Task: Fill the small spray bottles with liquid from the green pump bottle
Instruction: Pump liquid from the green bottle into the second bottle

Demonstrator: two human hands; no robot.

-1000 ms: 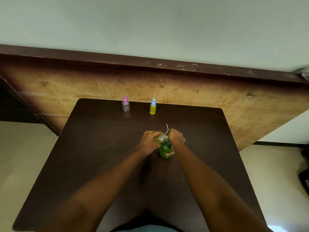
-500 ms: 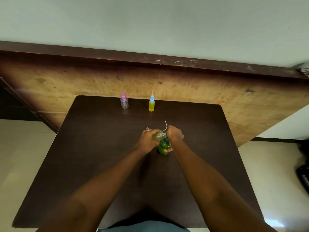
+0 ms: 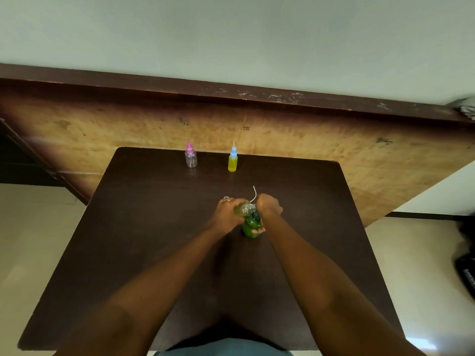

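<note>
Steadiness counts: the left hand [image 3: 227,214] grips a small clear bottle [image 3: 244,209], tilted against the top of the green pump bottle [image 3: 249,227], which the right hand [image 3: 268,207] clasps at mid-desk. Keeping mouth under spout and pressing slowly should avoid spills. A thin white tube [image 3: 254,193] rises between the hands; who holds it I cannot tell. Pink-capped bottle [image 3: 191,158] and yellow bottle [image 3: 232,161] stand near the far edge of the dark desk [image 3: 154,227], before a worn wooden panel [image 3: 334,140] and pale wall [image 3: 231,42].

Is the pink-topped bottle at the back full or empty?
Looks empty: the pink-topped bottle stands upright with a clear see-through body, while the blue-topped bottle beside it is yellow nearly to its neck.
</note>
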